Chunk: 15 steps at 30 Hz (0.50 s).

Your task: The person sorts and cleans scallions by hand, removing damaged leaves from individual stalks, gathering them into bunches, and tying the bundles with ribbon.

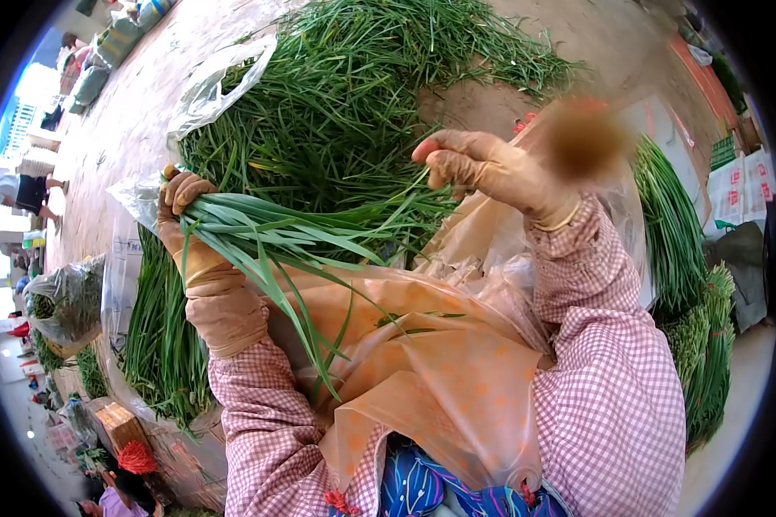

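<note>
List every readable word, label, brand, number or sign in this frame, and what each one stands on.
No text is legible.
White packaging at the right edge: red print, too small and blurred to read.
Pale sheeting at left: small dark marks, too faint to read.
Long green leaves in the left hand: no label visible.

Across the middle of the dusty brown floor (pixel 112 129) spreads a broad, loose heap of green leaves (pixel 328 103), thinning out towards the right. Clear plastic sheeting (pixel 211 90) shows along its left side. Over there, by the floor's far left corner, lie stuffed sacks (pixel 116 41). White printed bags (pixel 748 185) sit near the right edge, apparently straight on the floor, though I can't see well there.
</note>
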Motion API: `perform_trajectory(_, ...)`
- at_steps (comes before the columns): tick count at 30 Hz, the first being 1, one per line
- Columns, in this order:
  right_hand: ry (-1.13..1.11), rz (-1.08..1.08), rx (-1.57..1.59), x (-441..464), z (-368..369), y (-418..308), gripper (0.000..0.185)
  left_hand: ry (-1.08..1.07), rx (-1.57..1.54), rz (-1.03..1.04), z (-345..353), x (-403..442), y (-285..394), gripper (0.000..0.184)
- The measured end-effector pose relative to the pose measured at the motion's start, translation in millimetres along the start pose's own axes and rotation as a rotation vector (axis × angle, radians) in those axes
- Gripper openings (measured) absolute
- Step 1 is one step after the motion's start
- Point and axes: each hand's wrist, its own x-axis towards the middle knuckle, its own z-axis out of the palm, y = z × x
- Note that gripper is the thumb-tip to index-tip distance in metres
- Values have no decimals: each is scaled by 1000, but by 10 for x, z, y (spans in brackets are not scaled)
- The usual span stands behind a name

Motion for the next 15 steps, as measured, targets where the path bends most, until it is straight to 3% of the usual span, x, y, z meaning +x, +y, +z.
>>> perform_trajectory(2, -204, 69, 70, 53, 37, 107, 34, 2, 6, 12, 16, -14, -29, 7)
perform_trajectory(6, -229, 33, 242, 153, 271, 266, 30, -5, 9, 25, -1, -15, 6, 10)
perform_trajectory(7, -111, -133, 141, 133, 335, 213, 26, -9, -3, 22, -5, -22, 1, 11)
perform_trajectory(8, -123, -135, 145, 95, 361, 141, 26, -14, -12, 20, -3, -25, 8, 13)
perform_trajectory(11, 203, -208, 395, 34, 383, -40, 19, 2, -5, 37, -26, -24, -14, 13)
perform_trajectory(15, 339, -339, 554, 37, 424, -23, 18, 4, 21, 54, -58, 29, -116, 13)
